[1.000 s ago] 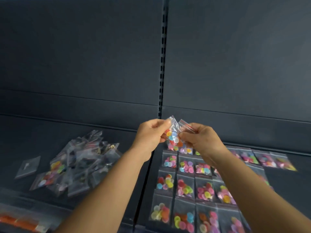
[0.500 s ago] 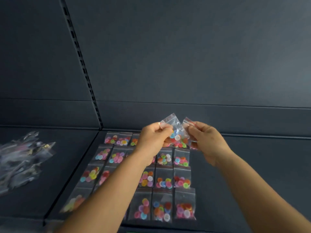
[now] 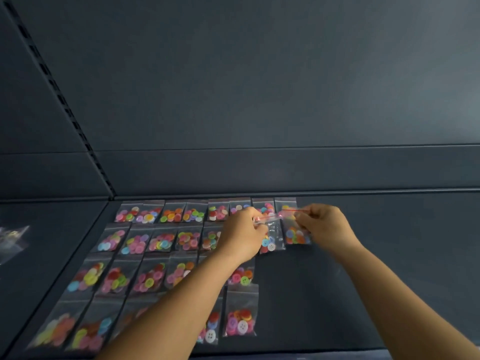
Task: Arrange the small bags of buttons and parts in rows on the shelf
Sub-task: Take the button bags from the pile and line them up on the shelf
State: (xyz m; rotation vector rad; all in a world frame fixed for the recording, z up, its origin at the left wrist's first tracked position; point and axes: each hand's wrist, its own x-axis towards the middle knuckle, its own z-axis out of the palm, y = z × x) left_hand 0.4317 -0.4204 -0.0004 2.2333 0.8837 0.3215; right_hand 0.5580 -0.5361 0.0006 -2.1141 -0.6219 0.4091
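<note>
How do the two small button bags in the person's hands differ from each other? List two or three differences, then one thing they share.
The left hand pinches the bag with blue and white buttons; the right hand pinches the bag with orange, green and yellow buttons. The blue-and-white bag hangs lower and nearer the filled rows; the orange-and-green bag sits further right, at the row's open end. Both are clear, red-striped bags held by their tops.

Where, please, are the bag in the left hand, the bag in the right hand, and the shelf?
left-hand bag [image 3: 271,236]: head view, its clear lower half.
right-hand bag [image 3: 296,235]: head view, its buttons.
shelf [image 3: 376,255]: head view, bare surface.
</note>
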